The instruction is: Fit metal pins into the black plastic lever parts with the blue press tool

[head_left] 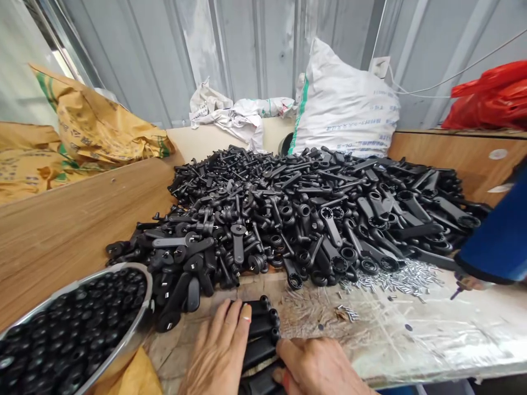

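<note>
- Left hand (220, 351): lies flat, fingers (230, 318) pressed together over a short row of black moulded plastic lever handles (261, 334) lined up side by side at the near edge of the tabletop (432, 334).
- Right hand (319, 365): thumb and forefinger press against the round ends of the same row; whether they pinch one piece cannot be told.
- Handling, as a judgement: each handle looks stiff, light and smooth-skinned, so liable to slide; the narrow shank between the ring end and the knob end offers the surest hold.
- Large heap of identical black handles (313, 214): piled behind the row, loosely interlocked.
- Small bright metal pins (395, 277): scattered at the heap's right foot.
- Steel bowl of black round caps (142, 323): near left.
- Blue sleeve (500, 241): another person's, far right.
</note>
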`<state>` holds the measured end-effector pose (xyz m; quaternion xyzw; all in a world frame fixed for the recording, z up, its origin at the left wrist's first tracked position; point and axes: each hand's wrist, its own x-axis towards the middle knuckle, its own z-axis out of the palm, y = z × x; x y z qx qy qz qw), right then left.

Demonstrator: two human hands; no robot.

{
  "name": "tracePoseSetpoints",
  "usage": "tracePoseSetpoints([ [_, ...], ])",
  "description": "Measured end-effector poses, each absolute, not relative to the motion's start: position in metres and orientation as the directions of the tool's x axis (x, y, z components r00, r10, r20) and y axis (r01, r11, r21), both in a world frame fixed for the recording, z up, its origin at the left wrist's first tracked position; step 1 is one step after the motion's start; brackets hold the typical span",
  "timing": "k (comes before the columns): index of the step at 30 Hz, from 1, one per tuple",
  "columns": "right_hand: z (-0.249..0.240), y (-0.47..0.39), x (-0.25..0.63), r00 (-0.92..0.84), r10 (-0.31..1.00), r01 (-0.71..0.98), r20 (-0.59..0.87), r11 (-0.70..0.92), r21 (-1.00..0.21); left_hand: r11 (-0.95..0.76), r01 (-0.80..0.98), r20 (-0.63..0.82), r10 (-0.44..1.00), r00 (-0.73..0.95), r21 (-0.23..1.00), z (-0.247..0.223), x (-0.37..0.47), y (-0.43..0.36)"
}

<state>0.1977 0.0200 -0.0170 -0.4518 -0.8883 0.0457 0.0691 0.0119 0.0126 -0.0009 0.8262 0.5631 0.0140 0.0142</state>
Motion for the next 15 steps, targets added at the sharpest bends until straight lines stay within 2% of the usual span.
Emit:
tracePoseSetpoints([
  [3, -0.009, 0.025, 0.187, -0.554, 0.832, 0.826, -0.030, 0.545, -0.142, -0.323, 0.942, -0.094, 0.945, 0.314, -0.096, 0.000, 0.032, 0.023],
  [10, 0.004, 0.030, 0.190, -0.516, 0.855, 0.843, -0.053, 0.496, -0.210, -0.319, 0.938, -0.203, 0.936, 0.289, -0.136, 0.006, 0.044, 0.032],
  [12, 0.006, 0.028, 0.208, -0.500, 0.866, 0.826, -0.010, 0.474, -0.306, -0.324, 0.934, -0.231, 0.930, 0.286, -0.147, 0.005, 0.046, 0.033],
  [15, 0.006, 0.024, 0.251, -0.380, 0.909, 0.779, 0.170, 0.413, -0.472, -0.330, 0.919, -0.195, 0.937, 0.291, -0.214, 0.003, 0.053, 0.034],
])
